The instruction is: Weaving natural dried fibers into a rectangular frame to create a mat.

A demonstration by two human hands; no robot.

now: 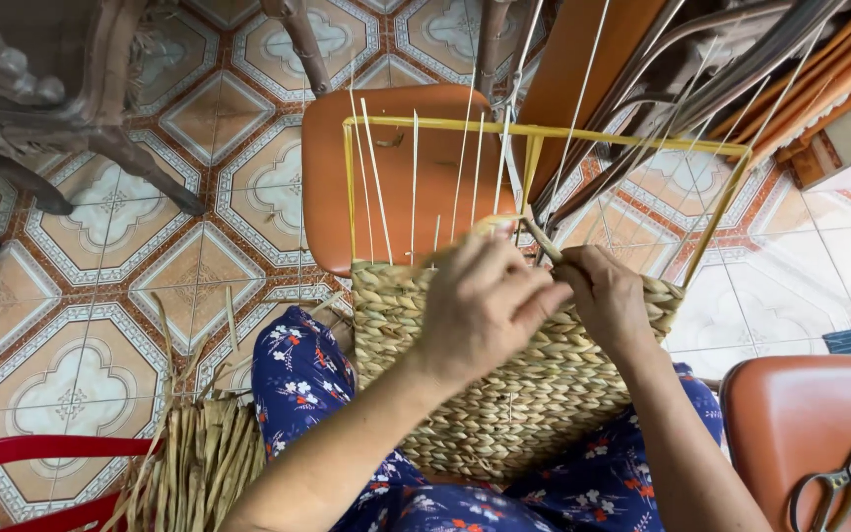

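Note:
A half-woven basket (504, 394) of tan twisted straw rests on my lap, built on a yellow metal frame (544, 131) with thin pale upright stakes. My left hand (485, 300) is at the top edge of the weaving, fingers closed around a straw strand (490, 225). My right hand (603, 296) sits just beside it, pinching the same strand (541, 236) where it passes between the stakes. Both hands touch the basket rim.
An orange stool (396, 167) stands behind the frame. A bundle of dry straw (199, 463) lies at lower left by a red chair edge (32, 451). Scissors (844, 483) rest on an orange seat (790, 414) at lower right. Wooden furniture legs (100, 148) and poles (741, 69) stand on patterned floor tiles.

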